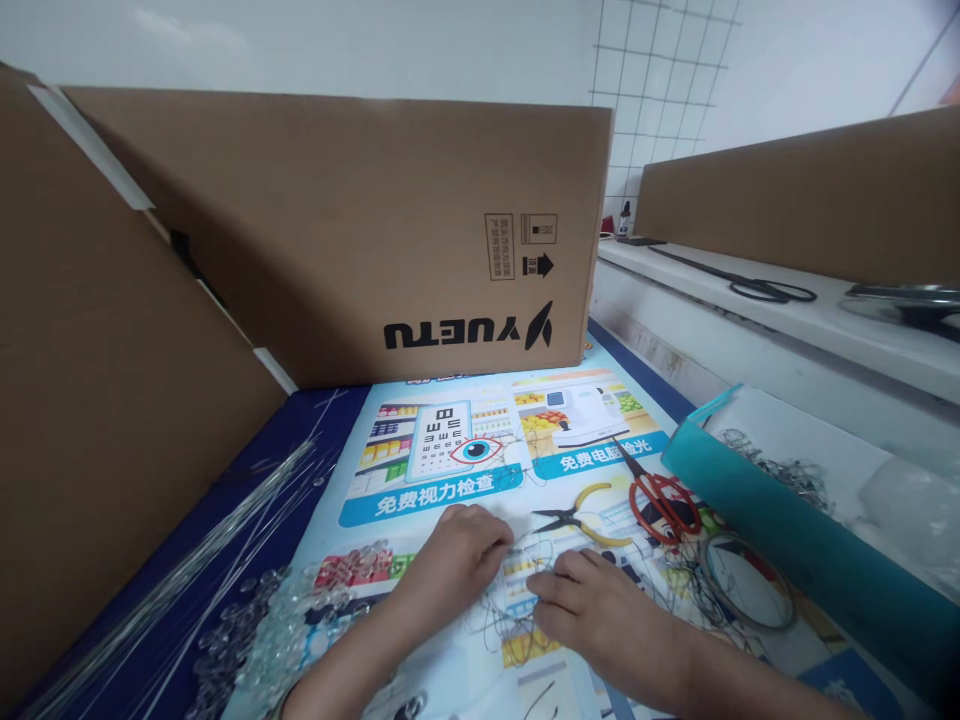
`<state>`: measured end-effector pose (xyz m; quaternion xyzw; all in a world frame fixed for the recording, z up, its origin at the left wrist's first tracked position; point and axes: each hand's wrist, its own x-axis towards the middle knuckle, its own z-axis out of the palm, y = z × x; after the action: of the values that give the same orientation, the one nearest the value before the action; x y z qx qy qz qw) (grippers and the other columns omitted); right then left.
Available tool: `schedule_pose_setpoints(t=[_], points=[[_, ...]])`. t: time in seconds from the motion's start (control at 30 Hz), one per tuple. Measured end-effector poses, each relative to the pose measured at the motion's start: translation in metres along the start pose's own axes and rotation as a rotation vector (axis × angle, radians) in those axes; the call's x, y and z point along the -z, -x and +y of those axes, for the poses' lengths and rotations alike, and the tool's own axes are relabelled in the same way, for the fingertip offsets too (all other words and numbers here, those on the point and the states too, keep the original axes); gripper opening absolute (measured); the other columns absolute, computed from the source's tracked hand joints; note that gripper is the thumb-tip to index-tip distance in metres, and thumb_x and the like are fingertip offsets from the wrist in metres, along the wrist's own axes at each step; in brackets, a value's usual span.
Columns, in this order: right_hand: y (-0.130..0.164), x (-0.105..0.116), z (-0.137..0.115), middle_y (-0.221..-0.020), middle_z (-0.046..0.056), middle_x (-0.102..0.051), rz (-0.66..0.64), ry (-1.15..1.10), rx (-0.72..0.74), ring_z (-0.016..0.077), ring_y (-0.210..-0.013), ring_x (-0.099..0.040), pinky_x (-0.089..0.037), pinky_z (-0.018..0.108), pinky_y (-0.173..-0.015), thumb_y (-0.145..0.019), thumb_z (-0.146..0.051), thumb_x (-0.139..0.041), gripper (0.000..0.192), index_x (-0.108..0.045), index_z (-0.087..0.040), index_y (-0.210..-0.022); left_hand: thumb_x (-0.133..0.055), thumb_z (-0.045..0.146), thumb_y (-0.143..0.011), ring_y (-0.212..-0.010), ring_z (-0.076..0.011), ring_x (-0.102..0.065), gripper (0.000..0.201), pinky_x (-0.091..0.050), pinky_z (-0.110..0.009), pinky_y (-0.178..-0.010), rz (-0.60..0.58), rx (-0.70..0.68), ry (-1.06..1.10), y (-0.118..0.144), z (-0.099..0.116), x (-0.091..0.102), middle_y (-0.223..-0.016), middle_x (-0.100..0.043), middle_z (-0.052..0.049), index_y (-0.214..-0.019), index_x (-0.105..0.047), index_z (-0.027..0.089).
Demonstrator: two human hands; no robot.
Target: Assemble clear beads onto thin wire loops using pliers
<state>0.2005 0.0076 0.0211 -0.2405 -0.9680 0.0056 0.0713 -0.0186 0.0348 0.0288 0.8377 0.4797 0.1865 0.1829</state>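
Standing along the back of the table, a big cardboard box (352, 230) walled off a printed poster (450, 470) on which both hands worked, with a heap of clear beads (277, 630) and long thin rods (187, 570) to the left and pliers (577, 520) and red scissors (664, 500) just beyond the knuckles. The left hand (461, 555) was curled nearly closed, its fingertips pinching fine wire (525, 560); the right hand (600, 605) lay flatter, fingers loosely bent, pressing the tangle down. Keeping the strand taut between the two hands seemed the way to avoid kinks.

Craft workbench: pliers (574, 519), scissors (660, 497), glass beads (281, 625), cardboard boxes (360, 235).
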Motion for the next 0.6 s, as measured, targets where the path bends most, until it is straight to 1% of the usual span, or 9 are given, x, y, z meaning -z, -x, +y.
schedule_pose_setpoints(t=[0.13, 0.27, 0.4, 0.6], points=[[0.0006, 0.0001, 0.0003, -0.115, 0.003, -0.057, 0.011, -0.017, 0.01, 0.0182, -0.092, -0.045, -0.032, 0.034, -0.075, -0.092, -0.022, -0.047, 0.011, -0.056, -0.019, -0.098, -0.049, 0.019, -0.087, -0.08, -0.0185, -0.055, 0.02, -0.036, -0.032, -0.08, -0.02, -0.028, 0.003, -0.0009, -0.0052, 0.0006, -0.077, -0.065, -0.002, -0.088, -0.067, 0.025], [0.0012, 0.0002, 0.0012, -0.114, 0.005, -0.058, 0.015, -0.033, 0.016, 0.0186, -0.092, -0.045, -0.032, 0.034, -0.077, -0.094, -0.023, -0.044, 0.014, -0.056, -0.019, -0.1, -0.051, 0.021, -0.086, -0.08, -0.0191, -0.055, 0.018, -0.037, -0.032, -0.08, -0.028, -0.035, -0.017, -0.0008, -0.0057, 0.0022, -0.076, -0.065, -0.002, -0.082, -0.068, 0.023], [0.0009, -0.0008, 0.0028, -0.113, 0.003, -0.058, 0.016, -0.045, 0.021, 0.0181, -0.091, -0.045, -0.033, 0.033, -0.074, -0.092, -0.023, -0.047, 0.012, -0.056, -0.019, -0.098, -0.051, 0.019, -0.086, -0.08, -0.0194, -0.054, 0.016, -0.036, -0.032, -0.079, -0.01, -0.032, -0.032, 0.0002, -0.0011, 0.0028, -0.076, -0.064, -0.002, -0.077, -0.065, 0.021], [0.0003, -0.0006, 0.0037, -0.114, 0.005, -0.059, 0.004, -0.053, 0.031, 0.0182, -0.092, -0.046, -0.034, 0.033, -0.075, -0.091, -0.02, -0.048, 0.01, -0.057, -0.019, -0.095, -0.047, 0.018, -0.087, -0.078, -0.0188, -0.052, 0.018, -0.036, -0.032, -0.076, 0.009, -0.007, -0.023, -0.0024, 0.0019, -0.0038, -0.075, -0.062, -0.002, -0.078, -0.062, 0.02]])
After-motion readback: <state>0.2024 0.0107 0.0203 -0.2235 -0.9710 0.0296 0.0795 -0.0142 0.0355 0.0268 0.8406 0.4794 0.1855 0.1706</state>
